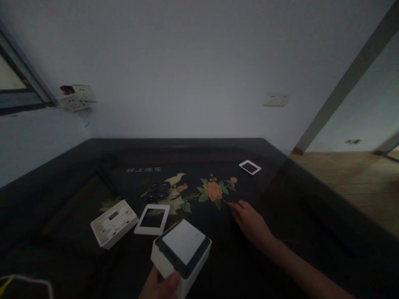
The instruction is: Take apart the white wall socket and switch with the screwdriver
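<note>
My left hand (160, 285) grips a white wall-switch box (199, 265) from below and the side, thumb on its near wall. A switch with a white rocker (184, 241) and dark surround sits on top of the box. My right hand (249, 220) is closed around a thin tool that looks like a screwdriver (229, 204), low over the table and apart from the box; most of its handle is hidden in my fingers. Left of the switch box lie a white frame (166, 216) and an open white mounting box (114, 240).
A dark module (158, 191) lies on the black table (199, 155), which has a printed flower and bird. Another white frame (249, 161) rests at the far right. Wall sockets (276, 99) are behind, and a white cable (31, 280) shows at lower left.
</note>
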Motion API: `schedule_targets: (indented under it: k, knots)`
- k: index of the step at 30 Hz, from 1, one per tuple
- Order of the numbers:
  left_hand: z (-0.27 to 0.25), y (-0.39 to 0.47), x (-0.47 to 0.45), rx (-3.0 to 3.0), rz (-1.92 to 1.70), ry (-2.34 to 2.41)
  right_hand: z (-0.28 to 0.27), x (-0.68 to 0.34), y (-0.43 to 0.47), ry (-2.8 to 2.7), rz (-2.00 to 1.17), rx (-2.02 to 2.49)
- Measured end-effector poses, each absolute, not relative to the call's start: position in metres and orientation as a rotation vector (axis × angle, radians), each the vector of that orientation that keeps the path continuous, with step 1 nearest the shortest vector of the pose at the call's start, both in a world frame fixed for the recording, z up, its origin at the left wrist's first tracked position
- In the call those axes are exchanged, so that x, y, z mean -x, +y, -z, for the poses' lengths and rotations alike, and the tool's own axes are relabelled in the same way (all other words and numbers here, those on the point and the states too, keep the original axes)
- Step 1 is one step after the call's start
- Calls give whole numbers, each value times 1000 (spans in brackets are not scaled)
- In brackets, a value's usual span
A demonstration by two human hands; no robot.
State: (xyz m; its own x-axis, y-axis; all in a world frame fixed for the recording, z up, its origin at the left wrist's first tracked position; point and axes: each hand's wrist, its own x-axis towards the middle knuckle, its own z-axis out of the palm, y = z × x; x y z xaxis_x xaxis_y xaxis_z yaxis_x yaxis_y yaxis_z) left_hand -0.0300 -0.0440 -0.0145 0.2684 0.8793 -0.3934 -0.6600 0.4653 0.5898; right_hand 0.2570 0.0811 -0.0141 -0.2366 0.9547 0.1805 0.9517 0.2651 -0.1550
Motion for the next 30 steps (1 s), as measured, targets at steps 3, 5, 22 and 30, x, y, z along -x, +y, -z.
schedule_targets:
  k: [3, 5, 22, 30]
  knots:
    - [9, -26, 33, -394, -1053, 637, 4, -274, 116, -2283, 87, 1803]
    - [6, -15, 32, -396, -1044, 572, -5, -289, 150, -2204, 208, 1890]
    - [-13, -18, 27, -348, -1139, 668, -22, -253, 194, -2581, 342, 1841]
    - [-25, -16, 34, -424, -1236, 665, -21, -142, 130, -2811, 101, 1291]
